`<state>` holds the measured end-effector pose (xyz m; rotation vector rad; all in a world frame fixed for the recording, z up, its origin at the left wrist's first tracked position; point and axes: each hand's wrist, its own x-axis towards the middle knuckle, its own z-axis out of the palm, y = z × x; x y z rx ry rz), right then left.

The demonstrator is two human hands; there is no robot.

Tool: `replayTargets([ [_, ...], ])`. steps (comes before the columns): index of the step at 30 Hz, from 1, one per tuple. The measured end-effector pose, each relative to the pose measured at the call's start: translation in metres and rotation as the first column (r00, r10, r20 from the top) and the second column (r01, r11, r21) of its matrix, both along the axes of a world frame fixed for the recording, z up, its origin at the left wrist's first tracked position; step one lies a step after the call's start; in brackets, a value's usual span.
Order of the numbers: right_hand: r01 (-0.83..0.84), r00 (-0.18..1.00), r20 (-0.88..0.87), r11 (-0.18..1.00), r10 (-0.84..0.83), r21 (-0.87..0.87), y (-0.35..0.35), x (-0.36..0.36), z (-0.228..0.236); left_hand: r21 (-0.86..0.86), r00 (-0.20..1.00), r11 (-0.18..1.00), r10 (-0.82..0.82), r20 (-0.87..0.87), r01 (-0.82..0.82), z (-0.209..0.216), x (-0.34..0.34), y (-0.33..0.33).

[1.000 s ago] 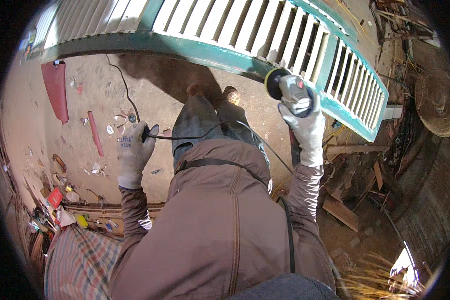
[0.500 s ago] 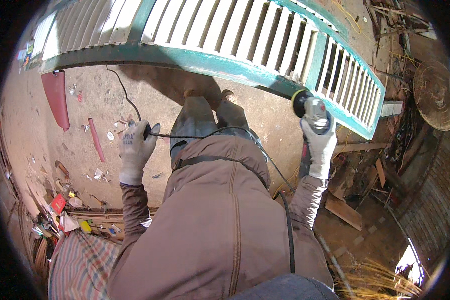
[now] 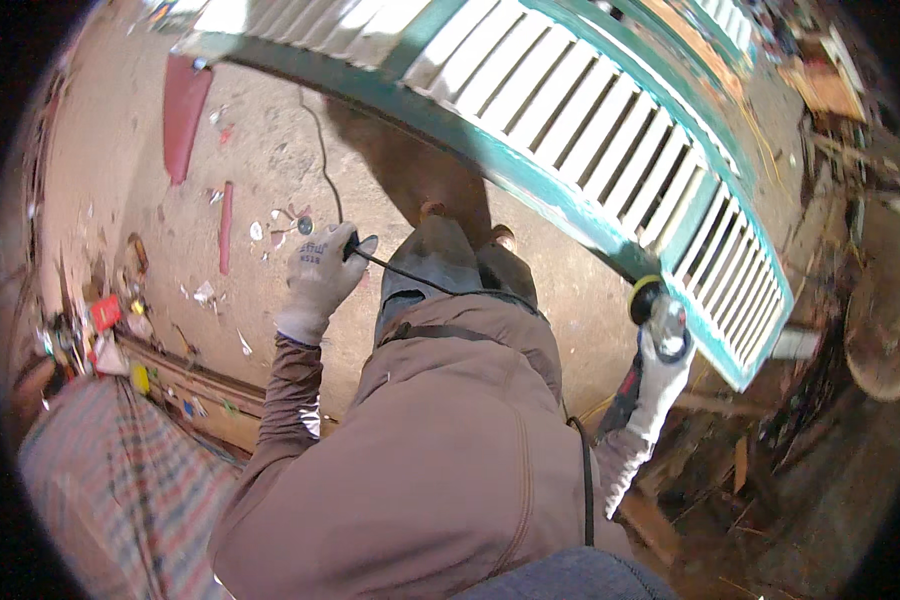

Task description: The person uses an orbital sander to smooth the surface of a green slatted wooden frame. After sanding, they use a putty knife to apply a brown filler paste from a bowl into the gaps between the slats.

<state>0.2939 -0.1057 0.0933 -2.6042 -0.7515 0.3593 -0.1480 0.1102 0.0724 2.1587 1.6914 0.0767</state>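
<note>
My left hand [image 3: 315, 275], in a pale work glove, is closed around a black power cable [image 3: 415, 275] that crosses in front of my waist. At the right, my gloved right hand [image 3: 662, 365] grips an angle grinder [image 3: 668, 322]. Its round, yellow-edged disc [image 3: 646, 300] is at the near rail of a slatted shutter panel [image 3: 530, 190]; whether it touches cannot be told. The panel has a green frame and white slats, and it slopes down to the right beyond my legs.
A dark red strip [image 3: 184, 120] and a thinner red piece [image 3: 226, 228] lie on the littered floor. A striped cloth [image 3: 120, 480] covers something at lower left, beside small clutter. Wood scraps [image 3: 740, 465] lie at right. Another green-framed piece [image 3: 685, 45] stands behind the panel.
My view has turned, so the panel slants more steeply down to the right. Both hands appear lower and further right in the picture, still gripping the cable and the grinder.
</note>
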Motion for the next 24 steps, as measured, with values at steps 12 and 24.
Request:
replayTargets([
  [12,-0.381,0.881,-0.123,0.839,0.457,0.389,0.099,-0.070,0.022,0.174,0.863,0.846,0.500,0.069,-0.504,0.006,-0.084,-0.050],
  [24,-0.313,0.910,-0.162,0.889,0.381,0.333,0.220,-0.240,0.016,0.192,0.855,0.850,0.428,0.294,-0.491,-0.001,-0.247,0.066],
])
